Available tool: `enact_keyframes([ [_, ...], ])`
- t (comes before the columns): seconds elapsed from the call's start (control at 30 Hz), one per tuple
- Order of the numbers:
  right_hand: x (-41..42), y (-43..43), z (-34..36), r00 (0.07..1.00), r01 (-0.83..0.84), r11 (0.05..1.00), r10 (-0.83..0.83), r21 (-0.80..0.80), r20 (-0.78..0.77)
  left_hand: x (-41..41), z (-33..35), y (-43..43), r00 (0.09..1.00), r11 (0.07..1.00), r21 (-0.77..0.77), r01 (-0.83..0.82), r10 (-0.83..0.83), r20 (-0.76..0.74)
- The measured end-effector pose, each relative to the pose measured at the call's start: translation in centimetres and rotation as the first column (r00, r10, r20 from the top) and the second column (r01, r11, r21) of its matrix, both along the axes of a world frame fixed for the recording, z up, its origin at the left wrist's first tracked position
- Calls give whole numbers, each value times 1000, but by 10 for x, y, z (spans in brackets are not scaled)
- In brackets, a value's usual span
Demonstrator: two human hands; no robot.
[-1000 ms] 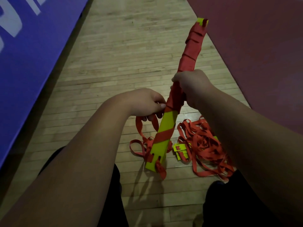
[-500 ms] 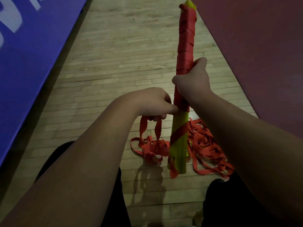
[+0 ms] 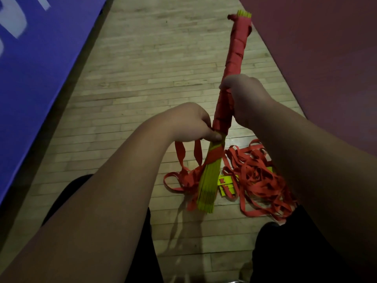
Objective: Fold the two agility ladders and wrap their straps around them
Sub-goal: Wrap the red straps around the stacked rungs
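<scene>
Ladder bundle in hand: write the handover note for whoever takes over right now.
Right hand grips the first ladder mid-length, on its wrapped part.
Left hand pinches the strap against it at the wrap's lower edge.
Done: rungs stacked, upper part wrapped.
Left: wrap the bare yellow lower end with the loose strap, then fold and wrap the second ladder, a tangled heap on the floor.

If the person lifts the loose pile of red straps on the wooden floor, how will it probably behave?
The loose pile of red straps looks thin and limp, so it would likely sag and trail. Its loops cross one another, so tangling seems probable.
</scene>
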State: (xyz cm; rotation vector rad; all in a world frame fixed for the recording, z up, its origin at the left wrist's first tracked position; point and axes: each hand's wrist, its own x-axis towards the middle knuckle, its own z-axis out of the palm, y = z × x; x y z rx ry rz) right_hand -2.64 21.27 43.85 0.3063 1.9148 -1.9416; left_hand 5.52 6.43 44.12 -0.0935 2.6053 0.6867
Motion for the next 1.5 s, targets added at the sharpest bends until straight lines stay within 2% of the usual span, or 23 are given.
enact_keyframes([
  [0.13,-9,2,-5,998,61,997,-60,51,-21,-1,6,-13,998,996,59,-60,59,31],
  [0.27,-8,2,-12,997,53,989,-44,140,-67,0,6,-18,996,999,48,-11,7,89],
  [0.47,-3,-2,-12,978,82,962,-27,261,-205,1,5,-10,989,989,149,2,-24,144],
  [0.57,-2,-4,-12,966,115,947,-36,299,-255,2,3,-1,994,995,104,-7,-4,112],
  [0.67,0,-4,-14,970,131,955,-69,265,-231,4,-4,7,998,994,90,-54,53,17],
  [0.73,1,-2,-10,977,113,981,-81,158,-195,3,-3,4,995,961,255,-105,100,31],
  [0.8,6,1,0,985,90,992,-102,-85,-141,2,2,-6,991,894,430,-129,97,96],
  [0.87,11,4,12,994,58,939,-87,-339,-72,2,5,-14,991,844,526,-107,52,120],
  [0.93,13,6,21,999,-24,846,-6,-533,-54,0,4,-18,993,811,579,-79,16,113],
  [1.0,13,6,24,997,-82,785,70,-615,-44,-1,2,-20,996,807,587,-66,18,87],
  [1.07,13,4,23,996,-77,796,87,-600,-13,-1,2,-19,998,823,566,-50,24,53],
  [1.23,7,1,14,998,41,848,-11,-528,61,-1,0,-12,998,843,534,-57,43,39],
  [1.33,4,2,12,997,55,909,-73,-413,-28,-1,-1,-9,1000,890,456,-15,25,-15],
  [1.5,10,-3,2,974,50,991,-76,-127,-212,0,-6,-1,994,975,201,95,-82,-70],
])
